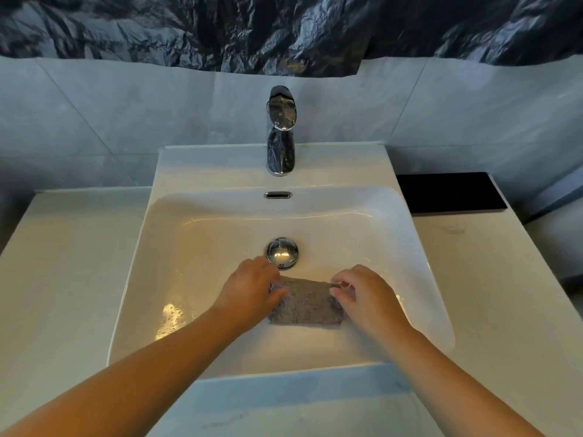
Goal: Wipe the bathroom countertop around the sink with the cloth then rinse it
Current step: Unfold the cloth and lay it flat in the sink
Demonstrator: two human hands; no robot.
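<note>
A grey fluffy cloth (307, 305) lies folded flat in the bottom of the white sink basin (195, 234), just in front of the chrome drain plug (281, 252). My left hand (249, 290) grips the cloth's left edge and my right hand (367, 296) pinches its upper right corner. The chrome faucet (280, 134) stands at the back centre, with no water running from it. The pale countertop (63, 266) stretches to either side of the sink.
A black rectangular panel (451, 192) sits at the back right of the counter. Tiled wall rises behind the faucet, with crumpled dark plastic sheeting (284, 29) above it. Wet glints show on the basin floor at the left.
</note>
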